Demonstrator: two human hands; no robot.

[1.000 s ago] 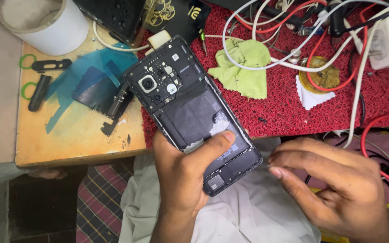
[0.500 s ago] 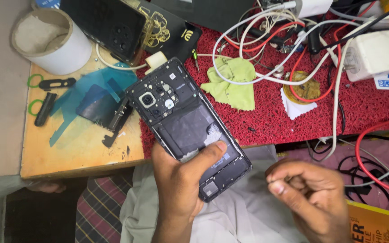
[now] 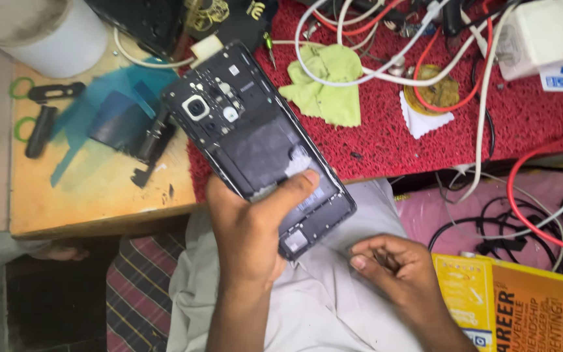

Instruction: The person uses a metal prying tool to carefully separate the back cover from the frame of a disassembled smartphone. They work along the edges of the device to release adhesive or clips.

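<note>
My left hand point(image 3: 252, 228) grips an opened black smartphone point(image 3: 249, 130) with its back cover off, camera module and empty battery bay showing. The phone is held tilted over the edge of the red mat point(image 3: 386, 130), and my thumb presses across its lower part. My right hand point(image 3: 395, 267) rests low over my lap in light trousers, fingers curled together, apart from the phone by a small gap. Whether anything small is pinched in it cannot be made out.
A wooden bench top point(image 3: 92, 189) carries a white cup point(image 3: 47, 32), blue film point(image 3: 115, 111), black plastic parts point(image 3: 154, 140) and green-handled tools point(image 3: 30, 124). On the red mat lie a green cloth point(image 3: 327, 81), several cables point(image 3: 464, 58) and a white charger point(image 3: 542, 32). A yellow box point(image 3: 522, 306) sits at right.
My right hand has drawn away from the phone's lower edge, down toward my lap, and its fingers have curled in. The left hand keeps holding the phone the same way.
</note>
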